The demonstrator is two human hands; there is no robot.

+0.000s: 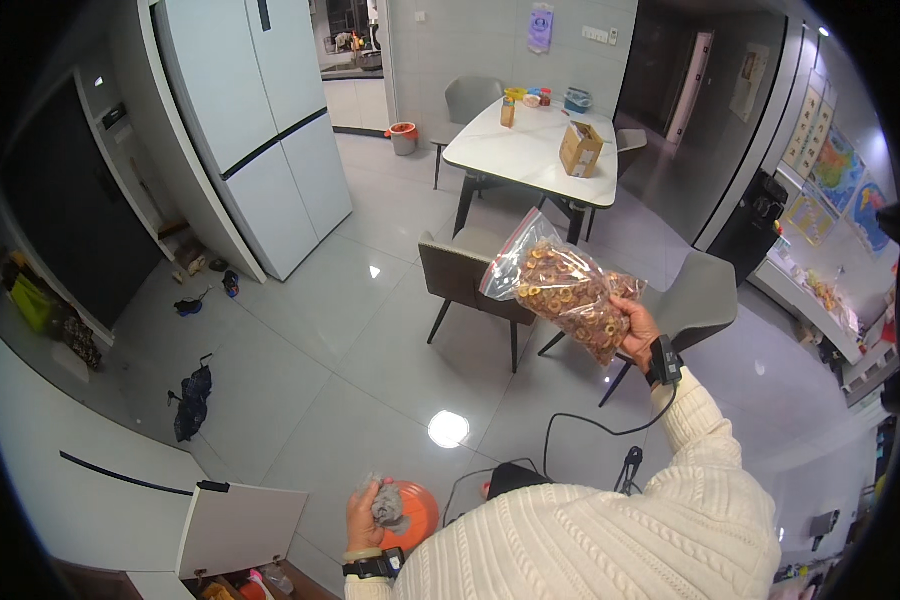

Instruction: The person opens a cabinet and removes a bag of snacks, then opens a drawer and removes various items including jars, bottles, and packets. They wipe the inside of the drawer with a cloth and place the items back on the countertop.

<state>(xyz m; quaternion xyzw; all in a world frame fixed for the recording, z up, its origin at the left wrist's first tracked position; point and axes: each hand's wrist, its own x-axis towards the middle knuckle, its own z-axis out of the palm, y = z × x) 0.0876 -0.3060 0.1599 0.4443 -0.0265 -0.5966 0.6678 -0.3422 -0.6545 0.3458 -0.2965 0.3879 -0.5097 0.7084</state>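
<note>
My right hand (636, 330) grips the lower corner of a clear zip-lock bag (562, 289) full of dried, ring-shaped slices, probably dried fruit. The bag is held out in the air, its red-striped zip end towards the upper left. In my left hand (364, 517), low in the view, is a crumpled grey cloth (387, 502). Beneath that hand stands a round orange stool (414, 514), partly covered by the hand and cloth. At the lower left a white cabinet door (240, 525) stands ajar, with bags and other items inside.
Grey chairs (690, 300) stand around a white table (525, 150) bearing a cardboard box (581, 150), a carton and small containers. A folded umbrella (193, 401) and shoes (230, 283) lie on the floor at left. Black cable (551, 435) runs from my right wrist. A refrigerator (247, 112) stands behind.
</note>
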